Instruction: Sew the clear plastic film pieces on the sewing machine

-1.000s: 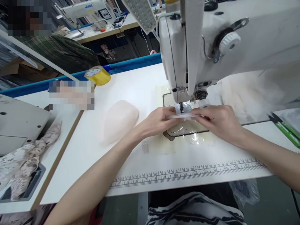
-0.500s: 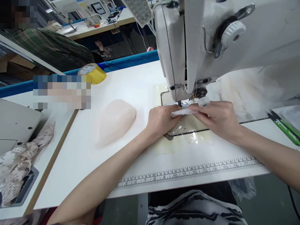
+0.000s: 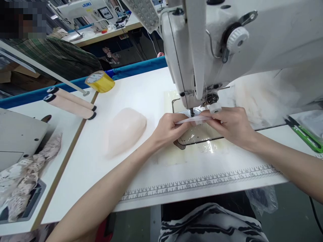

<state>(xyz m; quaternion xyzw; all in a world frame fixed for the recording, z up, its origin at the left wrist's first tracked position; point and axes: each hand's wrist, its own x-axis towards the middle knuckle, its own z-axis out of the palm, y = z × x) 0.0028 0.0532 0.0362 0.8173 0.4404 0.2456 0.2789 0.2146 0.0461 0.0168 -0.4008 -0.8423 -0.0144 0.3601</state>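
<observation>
Both my hands are close together in front of the needle of a white sewing machine. Between them stretches a thin, sheer whitish piece of fabric, seen nearly edge-on. My left hand pinches its left end, and my right hand pinches its right end. The presser foot is just behind the fabric; whether it touches the cloth I cannot tell. To the left, a pale pink, sheer rounded fabric piece lies on the white table.
A yellow tape roll and two thread spools are at the back left. Green-handled snips lie at the right. A printed ruler runs along the front edge. Lace fabric lies far left. Another person's plaid sleeve shows behind.
My left hand has shifted slightly left, and more of the fabric shows stretched between my hands. The view has moved a little. Both hands still pinch the fabric.
</observation>
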